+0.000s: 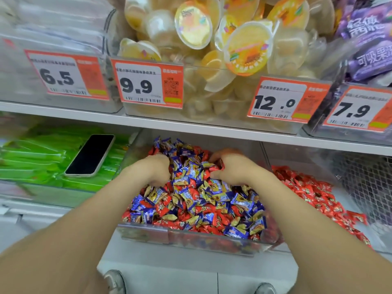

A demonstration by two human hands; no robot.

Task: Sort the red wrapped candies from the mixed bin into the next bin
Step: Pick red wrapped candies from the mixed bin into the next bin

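Both hands are sunk into the far half of the mixed bin (191, 238). The left hand (154, 168) is knuckles-up with its fingertips buried in the wrappers, so I cannot tell whether it holds anything. The right hand (231, 166) is curled, with thumb and fingers closed round a few red wrapped candies (218, 165); motion blur softens its fingertips.

The hands and forearms cover much of the pile, and the bin's back end is hidden under the shelf (191, 126) above. The red pieces are small, shiny, pillow-shaped packets with crimped ends and a dark printed mark, jumbled among blue and gold candies (239, 202). They lie at every angle with no shared long axis, some flat and some on edge. The clear bin itself runs lengthwise away from the person.

Just beside it on the right, the next bin (297, 153) holds an all-red heap (307, 187). To the left, a dark phone (90, 154) rests on green packets (31, 162).
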